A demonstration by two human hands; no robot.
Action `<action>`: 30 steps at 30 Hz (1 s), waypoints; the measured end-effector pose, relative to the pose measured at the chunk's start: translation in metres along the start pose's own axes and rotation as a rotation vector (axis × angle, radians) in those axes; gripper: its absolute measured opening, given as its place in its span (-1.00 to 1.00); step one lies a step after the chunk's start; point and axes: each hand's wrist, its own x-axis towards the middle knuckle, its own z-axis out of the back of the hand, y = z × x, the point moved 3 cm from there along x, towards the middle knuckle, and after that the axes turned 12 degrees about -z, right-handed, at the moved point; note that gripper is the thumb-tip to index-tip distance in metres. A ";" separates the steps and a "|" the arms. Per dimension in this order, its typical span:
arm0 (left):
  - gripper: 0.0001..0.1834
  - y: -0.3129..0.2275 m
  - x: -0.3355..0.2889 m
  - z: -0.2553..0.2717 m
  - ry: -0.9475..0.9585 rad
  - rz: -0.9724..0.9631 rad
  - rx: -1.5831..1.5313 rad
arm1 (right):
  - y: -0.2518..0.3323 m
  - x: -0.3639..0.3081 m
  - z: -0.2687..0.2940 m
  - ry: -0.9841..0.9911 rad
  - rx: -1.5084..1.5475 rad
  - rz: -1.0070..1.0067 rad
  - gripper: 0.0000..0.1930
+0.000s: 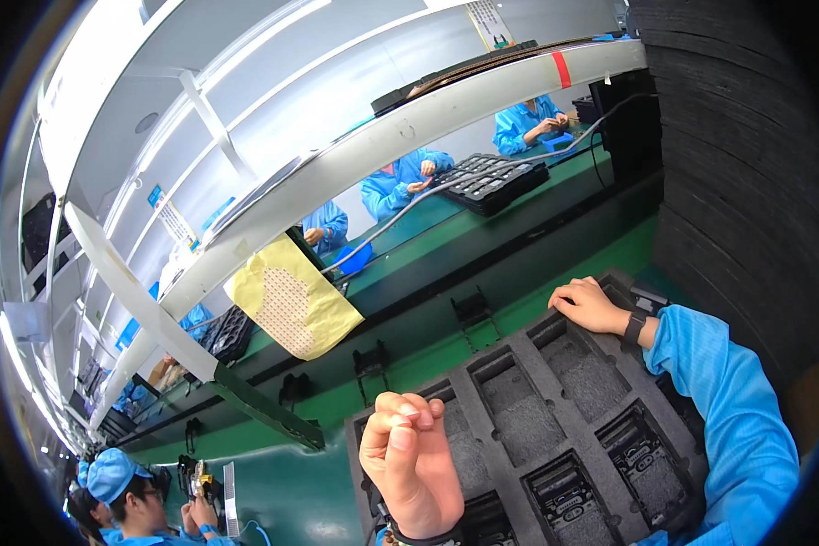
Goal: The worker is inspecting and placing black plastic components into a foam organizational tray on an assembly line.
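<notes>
A dark grey foam tray [510,414] with rectangular pockets lies in front of me. Its far pockets show bare foam. In the nearer ones sit black device housings [569,500] with small parts inside. My left hand [414,464] is raised over the tray's left side, palm partly turned up, fingers curled in toward the thumb. Nothing shows between those fingertips. At the far right edge, my right hand [593,306] has its bent fingers hooked over the foam tray's rim. A dark band circles the right wrist, below a blue sleeve.
A tall stack of black foam sheets [746,182] rises at the right. Beyond the tray runs a green workbench [391,246] with a black parts tray [491,182] and co-workers in blue. A white-and-green post [173,328] and hanging yellow sheet [296,305] stand left. Another person [127,500] works lower left.
</notes>
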 end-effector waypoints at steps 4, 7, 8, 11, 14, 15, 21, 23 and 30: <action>-0.95 -0.001 0.000 0.000 -0.004 0.001 0.008 | 0.000 -0.001 0.001 -0.011 0.005 0.006 -0.73; -0.91 0.000 0.000 0.000 -0.002 0.005 -0.005 | 0.000 0.000 0.001 -0.009 -0.010 0.006 -0.73; -0.90 -0.001 0.000 0.000 -0.015 0.010 -0.002 | 0.001 0.000 0.001 -0.008 -0.010 0.007 -0.73; -0.88 -0.001 -0.001 0.000 -0.030 0.016 -0.003 | 0.001 0.000 0.000 -0.012 -0.005 0.014 -0.74; -0.88 -0.001 0.000 0.000 -0.022 0.015 -0.008 | 0.000 0.000 0.000 -0.016 -0.001 0.016 -0.74; -0.88 -0.001 0.000 0.000 -0.013 0.013 -0.009 | -0.001 0.000 0.000 -0.014 -0.004 0.013 -0.74; -0.88 0.000 0.000 0.003 0.008 0.013 -0.008 | 0.001 0.000 0.000 -0.013 -0.006 0.011 -0.73; -0.88 -0.001 0.001 -0.001 -0.011 0.017 0.004 | 0.001 0.001 0.000 -0.011 -0.007 0.009 -0.73; -0.70 0.004 0.001 0.013 0.299 -0.113 -0.205 | 0.001 0.000 0.002 -0.002 -0.008 0.010 -0.73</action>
